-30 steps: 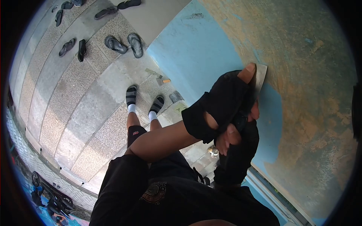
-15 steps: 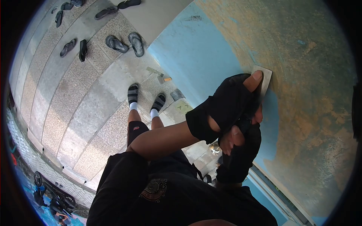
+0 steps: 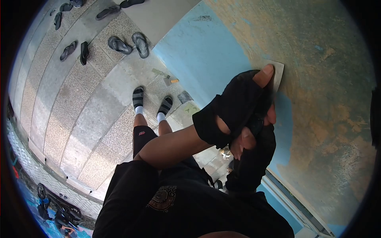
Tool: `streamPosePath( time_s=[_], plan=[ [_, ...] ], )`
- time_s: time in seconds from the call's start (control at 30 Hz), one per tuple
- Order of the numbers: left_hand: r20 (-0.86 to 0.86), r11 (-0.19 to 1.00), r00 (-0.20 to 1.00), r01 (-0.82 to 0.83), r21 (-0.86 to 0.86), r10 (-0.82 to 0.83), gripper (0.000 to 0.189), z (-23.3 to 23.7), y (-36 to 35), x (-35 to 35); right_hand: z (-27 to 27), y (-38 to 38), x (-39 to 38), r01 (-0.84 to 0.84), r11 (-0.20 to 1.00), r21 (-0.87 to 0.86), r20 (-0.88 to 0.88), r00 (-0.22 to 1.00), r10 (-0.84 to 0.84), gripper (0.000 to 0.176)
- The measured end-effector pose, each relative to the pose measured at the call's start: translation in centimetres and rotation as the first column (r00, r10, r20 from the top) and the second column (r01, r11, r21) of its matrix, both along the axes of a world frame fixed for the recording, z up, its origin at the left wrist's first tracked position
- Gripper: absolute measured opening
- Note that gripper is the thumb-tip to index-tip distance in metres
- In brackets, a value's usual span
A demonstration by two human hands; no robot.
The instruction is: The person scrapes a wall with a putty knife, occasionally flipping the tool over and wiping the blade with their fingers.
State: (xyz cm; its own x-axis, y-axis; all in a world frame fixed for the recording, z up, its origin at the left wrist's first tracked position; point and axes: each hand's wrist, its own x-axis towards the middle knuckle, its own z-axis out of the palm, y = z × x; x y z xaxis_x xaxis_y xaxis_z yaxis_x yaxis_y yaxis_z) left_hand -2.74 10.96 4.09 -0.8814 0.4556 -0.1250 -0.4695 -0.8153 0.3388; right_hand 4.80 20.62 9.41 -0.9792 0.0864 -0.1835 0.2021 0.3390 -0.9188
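Note:
A scraper with a flat metal blade [image 3: 279,74] lies against a painted wall [image 3: 317,103]. My left hand [image 3: 244,97], in a black fingerless glove, is closed on the scraper near the blade, its thumb pressed along the metal. Closer to my body, my right hand [image 3: 248,144], also in black, wraps round the handle end; the handle is mostly hidden by both hands. Light blue paint [image 3: 210,51] covers the wall's left part, while brown and greenish worn patches spread over the rest around the blade.
On the paved floor [image 3: 91,115] by my sandalled feet lie a second scraper [image 3: 172,81] and a greenish strip [image 3: 160,73]. Several flip-flops [image 3: 119,45] are scattered farther off. A bicycle [image 3: 63,204] stands at lower left. A ledge [image 3: 289,198] runs along the wall's lower edge.
Both hands and the scraper have shifted slightly upward in view along the wall, the blade's tilt changing a little. The grip stays the same. The whole view has also moved slightly.

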Motion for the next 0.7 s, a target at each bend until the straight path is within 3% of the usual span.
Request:
streamPosePath(
  time_s=[0.03, 0.1, 0.17, 0.23, 0.33, 0.37, 0.4, 0.47, 0.53, 0.6, 0.63, 0.7],
  plan=[
    [0.01, 1.0, 1.0, 0.01, -0.024, -0.01, 0.071, 0.2, 0.3, 0.3, 0.5, -0.4, 0.1, 0.001, 1.0, -0.004, 0.002, 1.0, -0.001, 0.063],
    [0.011, 1.0, 1.0, 0.017, 0.023, -0.017, 0.07, 0.1, 0.2, 0.0, 1.6, -1.4, 0.0, 0.106, 0.971, -0.213, 0.141, 0.987, -0.077, 0.054],
    [0.02, 0.996, 0.999, 0.03, 0.086, -0.031, 0.07, 0.1, 0.3, 0.1, 1.3, -1.0, -0.5, 0.098, 0.978, -0.186, 0.165, 0.984, -0.067, 0.052],
    [0.079, 0.999, 0.995, 0.051, 0.019, -0.053, 0.066, 0.4, -0.2, -0.2, 1.2, -0.7, -0.2, 0.082, 0.983, -0.166, 0.184, 0.982, -0.051, 0.049],
    [0.027, 0.998, 0.998, 0.055, -0.033, -0.054, 0.061, 0.1, 1.3, 1.4, 0.2, 0.6, 1.5, 0.124, 0.972, -0.2, 0.122, 0.987, -0.101, 0.046],
    [0.072, 0.994, 0.993, 0.088, 0.067, -0.093, 0.059, -0.8, 2.6, 1.9, -0.7, 2.1, 2.2, 0.118, 0.975, -0.187, 0.13, 0.987, -0.095, 0.044],
    [0.075, 0.994, 0.993, 0.088, 0.064, -0.092, 0.059, -0.7, 2.5, 2.0, -0.8, 2.2, 2.3, 0.116, 0.979, -0.171, 0.143, 0.985, -0.091, 0.041],
    [0.039, 0.998, 0.999, 0.009, -0.069, -0.006, 0.06, -0.7, 2.1, 1.9, -0.7, 1.8, 1.9, 0.119, 0.981, -0.154, 0.176, 0.98, -0.091, 0.04],
    [0.016, 0.997, 1.0, 0.017, -0.074, -0.016, 0.062, -1.4, 1.7, 1.4, -0.8, 2.0, 1.7, 0.123, 0.984, -0.128, 0.208, 0.974, -0.095, 0.039],
    [-0.014, 0.995, 1.0, 0.017, -0.095, -0.018, 0.063, -1.6, 1.8, 1.4, -2.0, 2.6, 1.9, -0.015, 0.997, 0.077, 0.068, 0.998, 0.01, 0.038],
    [0.004, 0.995, 1.0, -0.014, -0.096, 0.015, 0.065, -1.7, 2.5, 1.8, -1.5, 1.7, 1.7, -0.014, 0.997, 0.074, 0.066, 0.998, 0.009, 0.038],
    [0.02, 0.994, 0.999, -0.047, -0.102, 0.049, 0.066, -2.0, 2.5, 2.0, -0.1, -1.0, 1.4, 0.184, 0.957, -0.226, 0.194, 0.971, -0.141, 0.042]
  ],
)
